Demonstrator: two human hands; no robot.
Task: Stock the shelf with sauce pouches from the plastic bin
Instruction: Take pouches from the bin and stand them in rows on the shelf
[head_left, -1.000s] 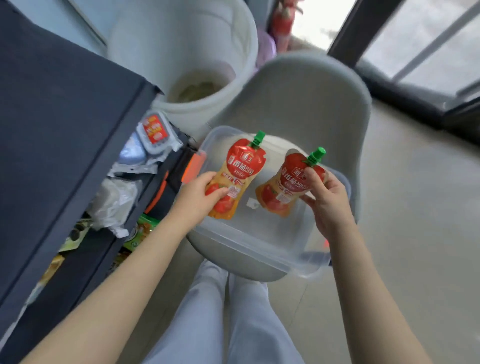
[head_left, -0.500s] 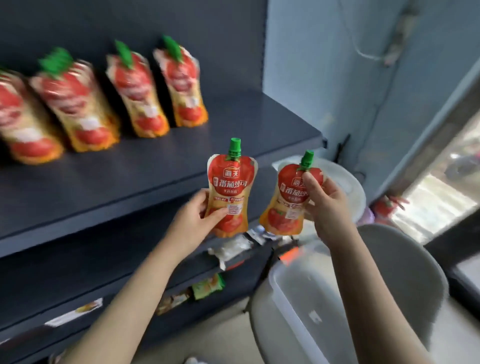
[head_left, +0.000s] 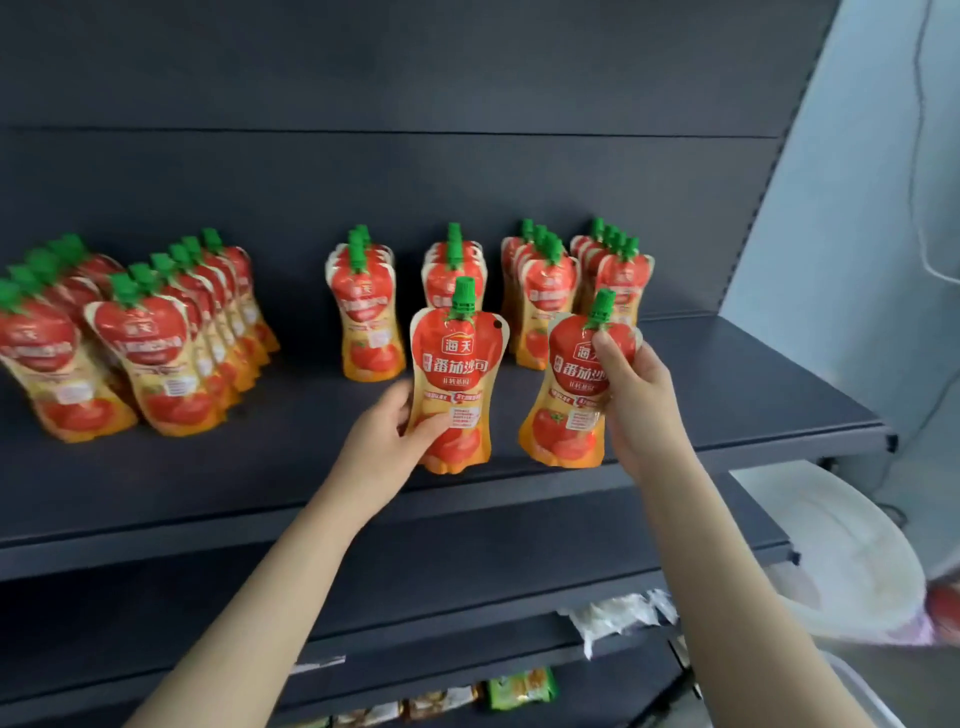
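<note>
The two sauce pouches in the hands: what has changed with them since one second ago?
Both pouches went up from the plastic bin to the shelf. The left hand holds the left pouch by its lower part, and the right hand grips the right pouch near its top, before the standing rows. Unchanged: both grips; nothing was let go.

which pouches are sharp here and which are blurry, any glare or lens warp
Head view: the left-hand pouch and right-hand pouch are sharpest, their print readable; the pouch rows at far left are smeared and lean outward from wide-angle warp; no harsh glare on the foil; the white bucket at lower right is bright and soft.
</note>
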